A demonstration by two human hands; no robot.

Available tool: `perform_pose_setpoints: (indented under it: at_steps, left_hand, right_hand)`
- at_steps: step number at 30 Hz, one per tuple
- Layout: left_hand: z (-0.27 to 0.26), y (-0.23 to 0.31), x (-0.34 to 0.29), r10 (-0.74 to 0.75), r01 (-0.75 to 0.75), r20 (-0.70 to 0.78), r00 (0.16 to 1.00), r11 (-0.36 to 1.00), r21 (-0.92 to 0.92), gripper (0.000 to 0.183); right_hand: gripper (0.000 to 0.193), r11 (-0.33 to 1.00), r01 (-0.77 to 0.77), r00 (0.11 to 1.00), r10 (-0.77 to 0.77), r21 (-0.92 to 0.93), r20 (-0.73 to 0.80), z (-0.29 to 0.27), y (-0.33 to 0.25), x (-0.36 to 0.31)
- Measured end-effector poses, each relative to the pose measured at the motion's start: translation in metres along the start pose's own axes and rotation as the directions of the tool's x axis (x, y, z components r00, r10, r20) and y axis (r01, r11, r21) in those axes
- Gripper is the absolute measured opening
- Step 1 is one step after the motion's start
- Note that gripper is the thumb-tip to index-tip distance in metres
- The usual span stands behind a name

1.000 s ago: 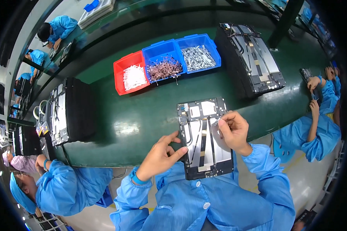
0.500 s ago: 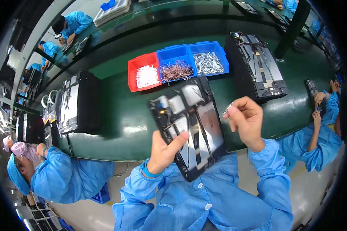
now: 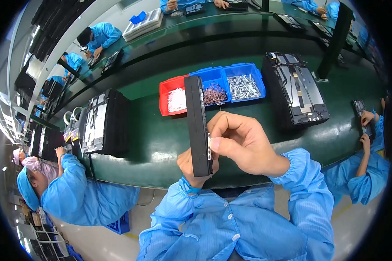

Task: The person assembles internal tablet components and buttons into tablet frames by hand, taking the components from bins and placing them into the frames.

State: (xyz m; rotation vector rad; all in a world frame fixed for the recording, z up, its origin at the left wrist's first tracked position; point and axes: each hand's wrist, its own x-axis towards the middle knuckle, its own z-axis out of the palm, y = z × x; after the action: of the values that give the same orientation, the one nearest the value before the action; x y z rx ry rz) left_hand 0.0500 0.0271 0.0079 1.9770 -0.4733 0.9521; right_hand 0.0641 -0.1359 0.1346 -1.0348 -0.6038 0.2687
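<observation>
My left hand [image 3: 185, 164] is closed around a flat black tablet-like device [image 3: 197, 130], which stands on edge so that its narrow side faces up at me. Much of that hand is hidden behind the device. Against the device's right edge, my right hand [image 3: 244, 145] pinches a small silvery metal strip [image 3: 209, 145] between thumb and fingers. The strip lies lengthwise along the edge, touching or nearly touching it. Beyond the device are a red bin [image 3: 164, 99] of small white parts, a blue bin [image 3: 202, 74] of copper-coloured parts and another blue bin [image 3: 245, 69] of silvery strips.
A stack of similar devices [image 3: 302, 98] stands on the green table [image 3: 157, 145] to the right, another stack [image 3: 116, 124] to the left. Beside the left stack are tape rolls [image 3: 77, 114]. Co-workers in blue sit at left [image 3: 80, 193] and right [image 3: 357, 174].
My left hand has turned the device from face-up to on edge. My right hand has moved left, bringing the metal strip to the device's edge. The view has shifted slightly.
</observation>
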Motion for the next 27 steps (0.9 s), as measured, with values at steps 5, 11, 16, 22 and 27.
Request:
perform_pose_setpoints:
  at_steps: [5,11,16,22,27]
  left_hand:
    - [0.000,0.000,0.003,0.021,-0.019,-0.043,0.999,0.998,0.052,0.012]
    - [0.001,0.001,0.004,0.043,-0.042,-0.058,0.997,0.999,0.029,0.010]
    - [0.003,-0.004,0.001,0.019,-0.021,-0.076,0.997,0.999,-0.035,0.011]
    - [0.003,-0.005,-0.001,0.032,-0.032,-0.059,0.998,0.999,0.001,0.011]
    - [0.006,-0.010,-0.007,0.039,-0.036,-0.069,0.997,0.998,0.045,0.011]
  right_hand:
    - [0.006,0.999,-0.043,0.999,0.043,0.015,0.002,0.001,-0.001,0.003]
    - [0.006,0.999,-0.039,0.999,0.039,0.012,0.019,-0.001,-0.001,0.003]
    - [0.007,0.999,-0.036,0.999,0.036,0.021,0.022,0.001,-0.002,0.003]
    - [0.009,0.999,-0.032,0.999,0.032,-0.004,0.030,-0.001,-0.003,0.003]
    - [0.009,1.000,-0.023,0.999,0.023,0.015,0.034,-0.003,-0.001,0.002]
